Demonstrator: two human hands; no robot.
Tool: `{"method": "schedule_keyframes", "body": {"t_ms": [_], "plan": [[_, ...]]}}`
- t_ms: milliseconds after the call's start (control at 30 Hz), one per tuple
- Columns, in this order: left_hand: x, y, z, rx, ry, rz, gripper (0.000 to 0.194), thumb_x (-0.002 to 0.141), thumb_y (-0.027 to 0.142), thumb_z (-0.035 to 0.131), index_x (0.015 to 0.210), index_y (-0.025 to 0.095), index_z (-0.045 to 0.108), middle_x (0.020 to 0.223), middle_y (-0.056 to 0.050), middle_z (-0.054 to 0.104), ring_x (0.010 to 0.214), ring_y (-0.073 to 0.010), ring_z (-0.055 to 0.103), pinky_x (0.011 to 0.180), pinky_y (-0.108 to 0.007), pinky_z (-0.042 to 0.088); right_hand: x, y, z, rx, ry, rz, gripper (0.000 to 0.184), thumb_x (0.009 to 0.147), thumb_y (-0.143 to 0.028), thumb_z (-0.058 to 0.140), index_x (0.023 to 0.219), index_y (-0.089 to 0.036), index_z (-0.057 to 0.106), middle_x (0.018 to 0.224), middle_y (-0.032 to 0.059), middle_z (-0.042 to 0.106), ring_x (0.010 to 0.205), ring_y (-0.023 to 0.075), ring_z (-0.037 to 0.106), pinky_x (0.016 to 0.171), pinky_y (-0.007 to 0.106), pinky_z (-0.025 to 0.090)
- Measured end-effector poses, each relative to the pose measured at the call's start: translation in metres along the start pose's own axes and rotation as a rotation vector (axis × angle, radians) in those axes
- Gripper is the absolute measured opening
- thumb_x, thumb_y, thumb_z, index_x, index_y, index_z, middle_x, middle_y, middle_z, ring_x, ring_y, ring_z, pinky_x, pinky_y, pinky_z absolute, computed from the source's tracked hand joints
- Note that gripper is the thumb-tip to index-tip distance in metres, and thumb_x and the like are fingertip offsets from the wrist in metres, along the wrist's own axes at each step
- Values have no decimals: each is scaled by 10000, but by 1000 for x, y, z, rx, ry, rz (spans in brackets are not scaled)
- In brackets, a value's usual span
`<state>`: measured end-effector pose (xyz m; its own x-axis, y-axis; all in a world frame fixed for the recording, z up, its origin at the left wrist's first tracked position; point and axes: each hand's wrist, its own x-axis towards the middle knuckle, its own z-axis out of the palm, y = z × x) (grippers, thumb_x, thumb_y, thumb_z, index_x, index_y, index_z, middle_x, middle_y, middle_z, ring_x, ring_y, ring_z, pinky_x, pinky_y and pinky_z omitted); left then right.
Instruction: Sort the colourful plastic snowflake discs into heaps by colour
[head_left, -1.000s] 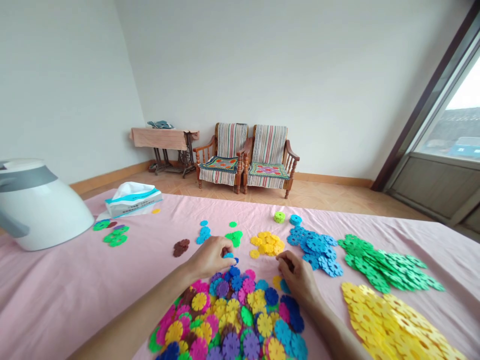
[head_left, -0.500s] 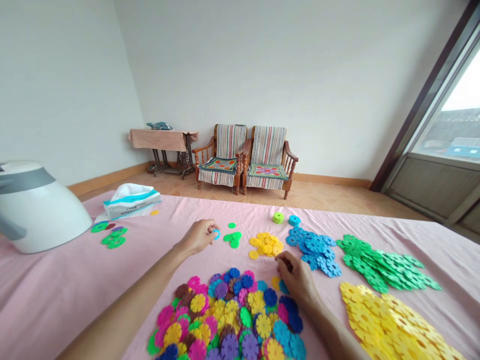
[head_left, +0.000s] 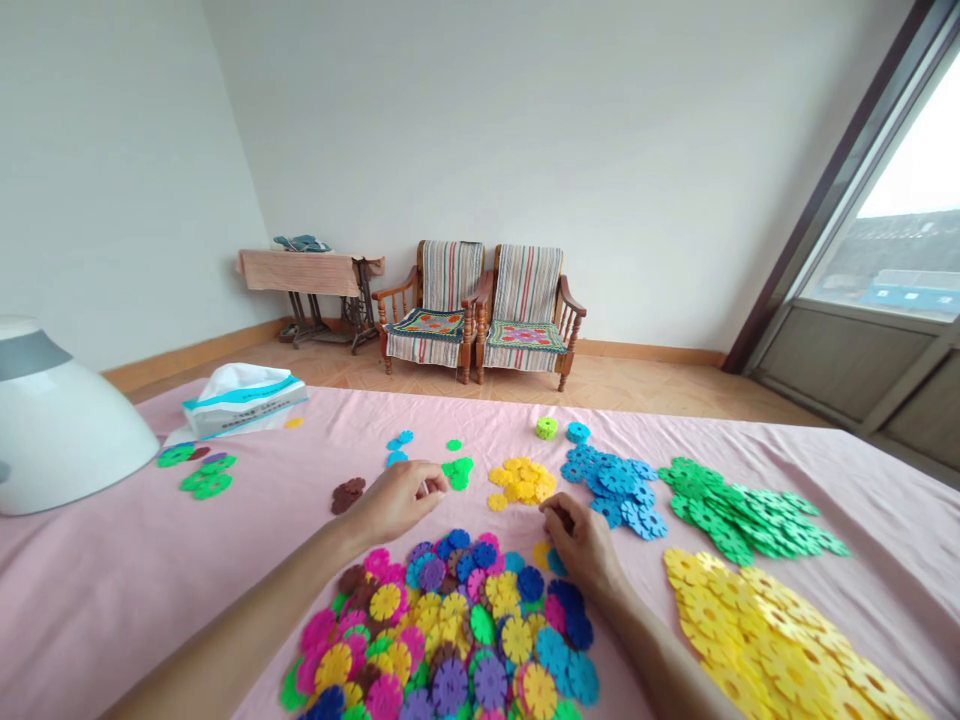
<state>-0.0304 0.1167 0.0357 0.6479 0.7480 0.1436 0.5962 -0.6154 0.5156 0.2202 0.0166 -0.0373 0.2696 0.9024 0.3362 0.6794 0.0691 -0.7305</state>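
My left hand [head_left: 405,497] is over the pink cloth, between the mixed pile and the small green group. Its fingers are loosely curled, with a gap at the thumb and no piece visible between them. Light blue discs [head_left: 400,440] lie just beyond it, partly hidden by the hand; small brown discs [head_left: 348,494] are left of it. My right hand [head_left: 581,535] has its fingertips drawn together beside the small yellow discs [head_left: 523,481]; whatever they may hold is hidden. Nearest me spreads a mixed pile of notched plastic discs [head_left: 450,610]. Green discs [head_left: 458,471] sit between the hands, farther off.
Larger snowflake pieces lie on the right: blue [head_left: 615,485], green [head_left: 742,510] and yellow [head_left: 772,630]. A white jug [head_left: 67,430] and a tissue pack [head_left: 244,402] stand at the left. Beyond the pink-covered table [head_left: 247,540] are two wooden armchairs [head_left: 521,335].
My left hand carried a light blue disc from the pile to the light blue group, let it go there, and came back toward the pile. My right hand has hardly moved.
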Motion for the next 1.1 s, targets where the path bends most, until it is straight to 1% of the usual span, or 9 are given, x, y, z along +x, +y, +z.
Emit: {"method": "schedule_keyframes", "body": {"t_ms": [67,133,233,300,533,667,733,933,1100], "plan": [[-12,6,0,22,-76,15,158,753,228,485,753,173,633,727,-13,630,619,-132,559,583,-210,391,0,-1,0,-3,7,-3,240,792,-322,417,753,-191,615,601,17,623,542,152,561,504,224,377],[-25,7,-5,62,-155,16,133,723,233,509,765,180,623,751,-12,616,650,-140,550,602,-214,388,0,-2,0,-4,10,-6,243,794,-325,419,749,-189,615,598,16,624,539,151,561,503,223,376],[-41,5,-14,93,-248,-3,200,656,223,547,844,201,611,860,-14,590,745,-159,539,635,-213,392,-1,-5,-2,2,13,-4,248,800,-326,416,749,-188,616,634,26,642,566,157,575,509,224,381],[-47,3,-17,88,-282,-18,229,625,204,556,849,199,598,873,-15,571,770,-164,529,640,-211,390,-1,-8,-4,1,7,-3,247,807,-316,410,758,-188,615,646,27,645,578,158,580,522,225,388],[-46,1,-6,52,-299,-31,125,604,140,493,718,187,518,740,12,536,686,-143,508,577,-205,357,-2,-9,-5,12,5,-4,242,802,-313,413,761,-187,615,646,29,648,571,156,586,520,223,396],[-46,1,-5,0,-311,2,262,597,153,529,853,205,533,718,33,524,667,-139,508,579,-204,358,-2,-5,-3,-1,6,-6,247,806,-322,412,774,-190,618,621,23,637,568,161,584,521,226,394],[-46,2,-4,-17,-309,38,295,596,146,539,885,211,540,728,34,517,662,-135,503,592,-205,361,-2,-5,-3,-1,6,-8,237,803,-316,418,772,-192,617,633,22,645,568,160,585,519,225,390],[-48,8,0,-24,-291,90,238,628,144,550,857,208,557,799,20,486,619,-112,478,582,-208,360,-2,-5,-3,21,7,-16,211,795,-276,419,776,-194,612,684,23,664,591,156,595,532,219,393],[-47,11,3,-18,-263,103,224,638,145,555,854,202,548,837,15,488,630,-107,484,580,-205,362,-1,0,-1,11,-5,-3,206,793,-285,426,766,-194,609,636,18,643,578,160,590,521,223,389]]}}
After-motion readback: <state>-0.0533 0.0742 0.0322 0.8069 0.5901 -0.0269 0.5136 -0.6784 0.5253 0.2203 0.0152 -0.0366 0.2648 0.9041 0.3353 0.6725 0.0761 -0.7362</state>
